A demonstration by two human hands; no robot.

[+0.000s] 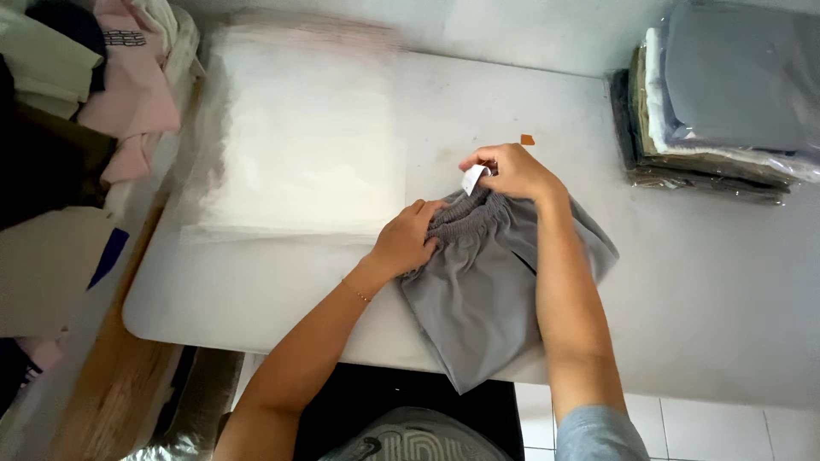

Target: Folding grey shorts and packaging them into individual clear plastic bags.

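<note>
Grey shorts (pixel 487 282): folded, flat on the white table (pixel 700 282), near the front edge, a bit over the edge at the bottom corner.
Waistband (pixel 465 213): stretchy and bunched up, at the top end of the shorts, pinched from both sides.
White tag (pixel 472 178): small, sticking up from the waistband, right by the fingers of the right hand.
Left hand (pixel 408 239): closed on the left part of the waistband, fingers curled in tight.
Right hand (pixel 512 171): closed on the top of the waistband next to the tag, forearm lying across the shorts.
How it feels, most likely: soft, light, floppy, not slippery, not easy to break.
Where to hold: best at the thick waistband, with two hands, since the thin cloth below would sag and lose its fold.
Orange scrap (pixel 527 139): tiny, on the table just past the right hand.
Clear bags (pixel 299 137): a flat stack, see-through and shiny, to the left of the shorts, probably slippery.
Packed clothes (pixel 726 102): a pile in plastic wrap, grey on top, at the far right of the table, well apart from the shorts.
Loose clothes (pixel 128 94): pink, white and dark, heaped at the far left beside the table.
Table top: smooth, hard, white, rounded at the corner.
Floor (pixel 726 427): pale tiles below the table edge.
Wall (pixel 512 30): plain and light, right behind the table.
</note>
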